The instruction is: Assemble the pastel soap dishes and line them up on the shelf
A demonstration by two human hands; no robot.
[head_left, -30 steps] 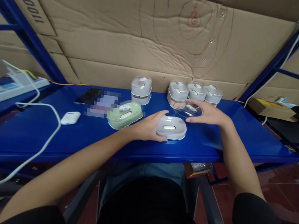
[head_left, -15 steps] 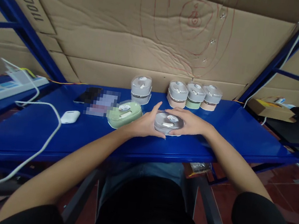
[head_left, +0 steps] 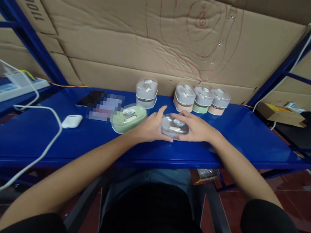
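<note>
A small grey lunch box [head_left: 175,124] with a clear lid and a light clip on top lies near the front of the blue shelf. Cupped against its left end is my left hand [head_left: 153,127], thumb along the front and index finger raised behind. The fingers of my right hand [head_left: 196,128] wrap round the right end, thumb at the front, partly covering the lid. Just left of my left hand sits a green lunch box [head_left: 128,119], also under a clear cover.
Behind stand a grey two-tier stack [head_left: 146,93] and, further right, pink [head_left: 183,107], green [head_left: 200,107] and peach [head_left: 217,109] based stacks. At left lie a white earphone case [head_left: 72,121], a dark phone-like slab [head_left: 91,98] and a white cable [head_left: 48,147]. Cardboard [head_left: 112,29] walls the back.
My right hand has shifted very slightly left along the grey lunch box, covering a little more of its right end. Otherwise the hands and boxes stay nearly where they were.
</note>
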